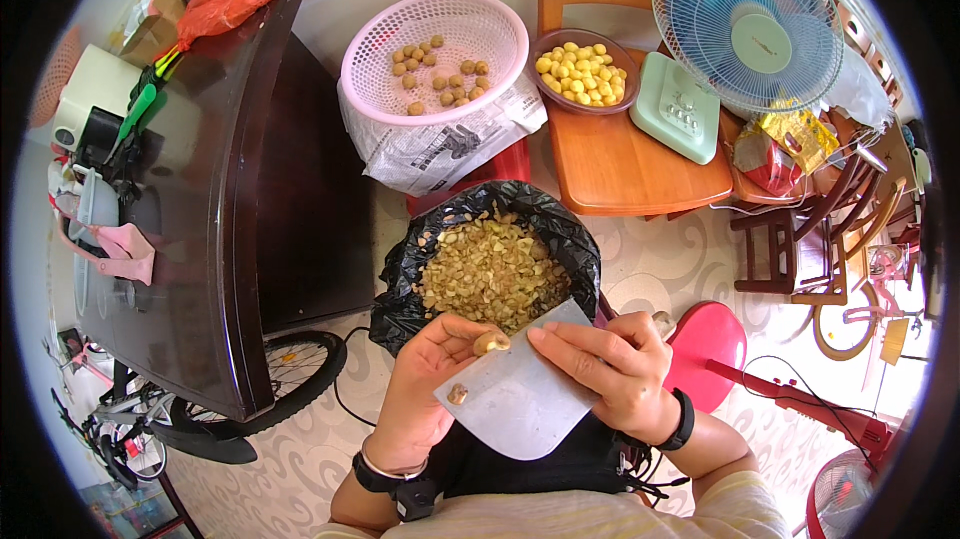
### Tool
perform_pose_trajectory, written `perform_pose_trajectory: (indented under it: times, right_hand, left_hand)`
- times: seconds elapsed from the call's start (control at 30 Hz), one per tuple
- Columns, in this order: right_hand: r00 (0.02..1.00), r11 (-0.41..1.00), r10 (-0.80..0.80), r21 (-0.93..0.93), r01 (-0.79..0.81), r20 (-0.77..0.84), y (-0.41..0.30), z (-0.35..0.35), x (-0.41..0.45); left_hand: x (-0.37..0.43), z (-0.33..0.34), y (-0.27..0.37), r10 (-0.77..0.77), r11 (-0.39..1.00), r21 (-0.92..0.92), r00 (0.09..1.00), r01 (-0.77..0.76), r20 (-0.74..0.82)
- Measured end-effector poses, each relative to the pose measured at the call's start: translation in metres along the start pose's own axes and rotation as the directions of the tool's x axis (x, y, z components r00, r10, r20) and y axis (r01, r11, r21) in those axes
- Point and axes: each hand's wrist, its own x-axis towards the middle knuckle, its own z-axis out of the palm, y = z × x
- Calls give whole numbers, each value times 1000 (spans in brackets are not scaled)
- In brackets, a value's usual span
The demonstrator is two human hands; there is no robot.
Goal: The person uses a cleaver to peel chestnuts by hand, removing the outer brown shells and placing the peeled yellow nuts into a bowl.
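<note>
My left hand (431,359) pinches a small, partly peeled tuber (491,344), brown outside with pale flesh showing, by the edge of a cleaver. The broad metal blade of this cleaver (525,404) is gripped in my right hand (619,366), fingers spread along its face and the handle end poking out beyond the knuckles. A scrap of brown peel (457,393) sticks to the blade near its left corner. Just beyond both hands is a bin lined with a black plastic bag (394,257), holding a heap of yellowish-brown peelings (491,269).
A pink colander (480,10) of brown tubers rests on newspaper (450,152) over a red stool. On a wooden chair (637,179) are a bowl (634,81) of peeled yellow tubers and a fan (750,43). A dark table (187,239) stands left; a red stool (705,351) is right.
</note>
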Motion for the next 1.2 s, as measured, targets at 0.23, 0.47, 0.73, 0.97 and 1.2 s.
perform_pose_trajectory:
  times: [0.23,0.47,0.73,0.97,1.2]
  right_hand:
    - [996,997,73,-37,-71,48,16,1,-5]
    - [979,977,204,61,-205,13,18,-1,-2]
    - [999,999,32,1,-32,28,3,1,-4]
    - [996,989,-84,-118,84,7,0,3,-5]
    - [998,992,-68,-104,69,17,-2,4,-4]
  left_hand:
    - [-1,-3,5,-202,957,-187,972,222,119]
    - [2,5,8,-143,977,-153,988,151,57]
    - [1,5,-4,-32,997,-77,999,33,15]
    - [-1,8,-9,107,992,65,993,-104,-40]
    - [-2,9,-7,152,982,123,985,-141,-82]
